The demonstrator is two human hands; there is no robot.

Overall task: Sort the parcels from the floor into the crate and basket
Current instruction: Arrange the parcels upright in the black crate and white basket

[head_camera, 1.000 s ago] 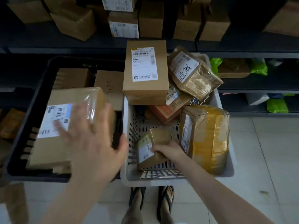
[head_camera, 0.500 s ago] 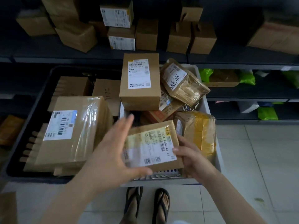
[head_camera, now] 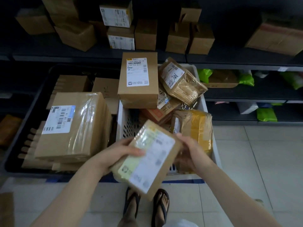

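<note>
I hold a small brown parcel with a white and yellow label, tilted, above the near edge of the white basket. My left hand grips its left side and my right hand holds its right edge. The basket contains a tall brown box, a crinkled bag with handwriting, an orange box and a yellow-taped parcel. To the left, the black crate holds a large tape-wrapped box and flat cartons behind it.
Dark shelving runs behind, with brown boxes on the upper shelf and green bags on the lower right shelves. My feet in sandals stand on the pale tiled floor. A brown parcel corner shows at the bottom left.
The small parcel has come up out of the basket in my right hand. My left hand left the large crate box and took hold of it; the parcel is now turned and nearer to me.
</note>
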